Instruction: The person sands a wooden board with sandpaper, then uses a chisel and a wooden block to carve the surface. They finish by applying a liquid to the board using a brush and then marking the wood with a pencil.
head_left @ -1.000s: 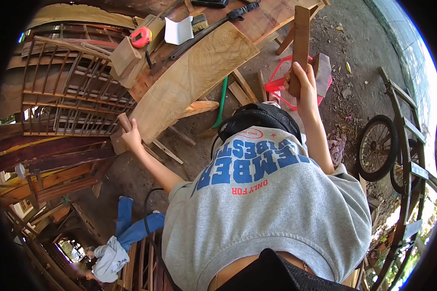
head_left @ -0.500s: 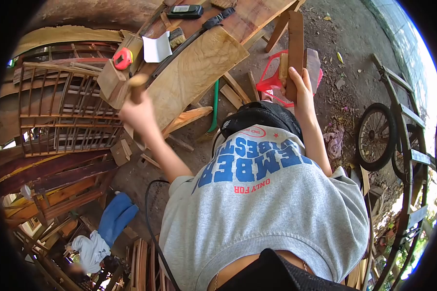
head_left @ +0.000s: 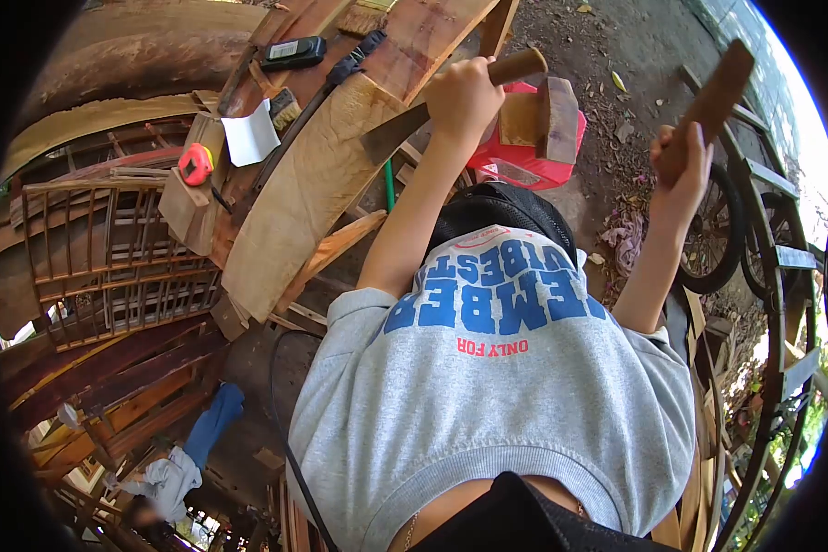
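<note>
My left hand (head_left: 463, 99) is closed around a chisel (head_left: 395, 134) with a thick wooden handle and a broad metal blade. The blade's end is over the pale wooden slab (head_left: 308, 179); whether it touches is hard to tell. Off to the right, my right hand (head_left: 683, 164) grips a flat wooden bar (head_left: 722, 81), raised and tilted away from the chisel. Between the two hands, wooden blocks (head_left: 557, 120) rest on a red plastic stool (head_left: 534, 170).
On the workbench (head_left: 437, 41) lie a black device (head_left: 293, 52), white paper (head_left: 250, 135), brushes and a dark strap (head_left: 290, 138). A red tape measure (head_left: 195, 164) sits at left. A wheel (head_left: 713, 230) stands right. Another person (head_left: 170, 478) is bent over at lower left.
My left hand has swung right with the chisel, from the bench's left side to the slab's right edge. My right hand has moved right, carrying the wooden bar away from the stool.
</note>
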A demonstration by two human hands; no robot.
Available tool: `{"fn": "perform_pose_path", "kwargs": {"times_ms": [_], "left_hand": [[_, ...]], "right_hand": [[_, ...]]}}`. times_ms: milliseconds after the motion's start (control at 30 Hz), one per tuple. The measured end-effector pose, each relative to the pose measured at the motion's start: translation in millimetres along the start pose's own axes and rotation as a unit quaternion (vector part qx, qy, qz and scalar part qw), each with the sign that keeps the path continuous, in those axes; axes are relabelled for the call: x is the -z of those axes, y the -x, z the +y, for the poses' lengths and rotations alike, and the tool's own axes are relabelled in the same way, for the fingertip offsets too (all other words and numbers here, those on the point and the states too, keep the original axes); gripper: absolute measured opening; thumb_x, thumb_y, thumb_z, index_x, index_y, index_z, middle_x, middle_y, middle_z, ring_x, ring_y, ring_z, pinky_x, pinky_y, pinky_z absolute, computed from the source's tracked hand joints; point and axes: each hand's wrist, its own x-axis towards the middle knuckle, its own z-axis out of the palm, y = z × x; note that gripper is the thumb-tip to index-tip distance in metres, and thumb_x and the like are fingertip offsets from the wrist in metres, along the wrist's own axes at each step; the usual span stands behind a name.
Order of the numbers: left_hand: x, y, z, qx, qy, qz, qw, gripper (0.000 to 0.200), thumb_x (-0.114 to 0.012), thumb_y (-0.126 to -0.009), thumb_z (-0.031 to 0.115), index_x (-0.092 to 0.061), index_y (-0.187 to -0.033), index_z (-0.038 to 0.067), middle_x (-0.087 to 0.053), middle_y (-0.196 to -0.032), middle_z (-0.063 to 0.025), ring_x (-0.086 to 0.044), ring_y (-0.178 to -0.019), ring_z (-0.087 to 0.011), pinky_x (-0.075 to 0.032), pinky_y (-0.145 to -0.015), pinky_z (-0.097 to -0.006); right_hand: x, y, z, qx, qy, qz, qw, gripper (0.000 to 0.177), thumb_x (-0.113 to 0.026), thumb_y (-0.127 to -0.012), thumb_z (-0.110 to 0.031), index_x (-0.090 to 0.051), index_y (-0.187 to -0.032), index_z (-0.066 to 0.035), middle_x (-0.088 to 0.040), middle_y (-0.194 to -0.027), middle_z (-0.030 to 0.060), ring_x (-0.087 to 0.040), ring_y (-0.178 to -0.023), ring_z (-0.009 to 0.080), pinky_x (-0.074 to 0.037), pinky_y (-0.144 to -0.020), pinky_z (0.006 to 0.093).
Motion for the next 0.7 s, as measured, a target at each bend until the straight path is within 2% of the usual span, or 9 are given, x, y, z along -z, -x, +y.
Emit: {"fn": "perform_pose_path", "kwargs": {"times_ms": [167,200,233,267,367,467,533,600,700], "left_hand": [[1.6,-1.3,-12.7,0.067,-0.027,0.0,0.997,0.012,-0.069,-0.065,0.021,-0.069,-0.072,0.012,-0.064,-0.062,-0.0138,-0.065,-0.061,-0.0332,-0.053,-0.057,-0.0407],[4.9,-3.1,-13.7,0.072,-0.03,0.001,0.997,0.012,-0.069,-0.065,0.021,-0.069,-0.072,0.012,-0.064,-0.062,-0.0138,-0.065,-0.061,-0.0332,-0.053,-0.057,-0.0407],[9.2,-4.2,-15.6,0.085,-0.036,0.012,0.996,0.012,-0.068,-0.065,0.021,-0.069,-0.072,0.012,-0.064,-0.062,-0.014,-0.065,-0.061,-0.0333,-0.053,-0.056,-0.0411],[12.4,-2.8,-18.2,0.097,-0.042,0.021,0.994,0.012,-0.068,-0.065,0.021,-0.069,-0.072,0.012,-0.064,-0.062,-0.0141,-0.065,-0.061,-0.0335,-0.053,-0.056,-0.0414],[20.6,5.3,-43.3,0.12,-0.075,0.033,0.989,0.014,-0.067,-0.066,0.024,-0.068,-0.07,0.011,-0.063,-0.059,-0.0138,-0.064,-0.058,-0.0334,-0.052,-0.054,-0.0426],[29.5,9.8,-47.6,0.126,-0.069,0.05,0.988,0.013,-0.066,-0.067,0.024,-0.067,-0.068,0.012,-0.062,-0.059,-0.0136,-0.063,-0.057,-0.0333,-0.051,-0.053,-0.0428],[31.7,11.3,-46.8,0.129,-0.059,0.061,0.988,0.012,-0.066,-0.067,0.024,-0.067,-0.067,0.012,-0.062,-0.059,-0.0133,-0.063,-0.057,-0.0332,-0.051,-0.053,-0.0428],[31.0,12.0,-48.0,0.124,-0.069,0.056,0.988,0.012,-0.066,-0.067,0.024,-0.067,-0.066,0.013,-0.061,-0.058,-0.0127,-0.063,-0.057,-0.0334,-0.051,-0.053,-0.0431],[41.7,25.3,-77.8,0.14,-0.106,0.039,0.984,0.014,-0.07,-0.066,0.025,-0.069,-0.072,0.013,-0.063,-0.061,-0.0127,-0.064,-0.058,-0.0317,-0.052,-0.054,-0.042]], "right_hand": [[-34.6,28.1,22.8,0.01,-0.043,0.016,0.999,0.026,-0.055,-0.091,-0.029,-0.04,-0.098,-0.009,-0.056,-0.073,0.0086,-0.055,-0.06,0.0146,-0.045,-0.056,0.0255],[-39.6,45.2,35.4,-0.029,0.044,-0.067,0.996,0.026,-0.053,-0.092,-0.03,-0.042,-0.102,-0.008,-0.056,-0.073,0.0068,-0.054,-0.06,0.0132,-0.043,-0.056,0.0237],[-37.9,57.4,29.3,-0.176,0.081,-0.222,0.956,0.027,-0.053,-0.092,-0.029,-0.045,-0.105,-0.006,-0.055,-0.073,0.0051,-0.053,-0.06,0.0113,-0.041,-0.054,0.0225],[-36.2,63.5,36.2,-0.257,0.064,-0.253,0.93,0.03,-0.054,-0.091,-0.029,-0.048,-0.109,-0.006,-0.056,-0.073,0.004,-0.052,-0.059,0.0098,-0.04,-0.052,0.0219],[-32.3,40.7,24.4,-0.177,0.092,-0.148,0.969,0.024,-0.055,-0.089,-0.03,-0.049,-0.099,-0.01,-0.054,-0.073,0.0025,-0.051,-0.059,0.0093,-0.039,-0.051,0.0212],[-38.8,29.0,30.9,-0.126,-0.109,-0.007,0.986,0.027,-0.052,-0.091,-0.034,-0.041,-0.096,-0.01,-0.054,-0.072,0.0053,-0.052,-0.059,0.0131,-0.042,-0.055,0.0241],[-52.3,58.0,52.1,-0.108,-0.08,-0.067,0.989,0.03,-0.052,-0.091,-0.036,-0.038,-0.099,-0.011,-0.053,-0.073,0.0062,-0.052,-0.059,0.0142,-0.043,-0.058,0.0268],[-50.8,83.3,46.7,-0.245,0.147,-0.288,0.914,0.024,-0.053,-0.092,-0.029,-0.049,-0.1,-0.006,-0.056,-0.076,0.0036,-0.052,-0.06,0.0117,-0.04,-0.054,0.0229],[-49.6,68.0,40.5,-0.205,0.103,-0.27,0.935,0.02,-0.053,-0.092,-0.025,-0.049,-0.101,-0.008,-0.055,-0.076,0.0041,-0.051,-0.06,0.0095,-0.039,-0.05,0.0221]]}}
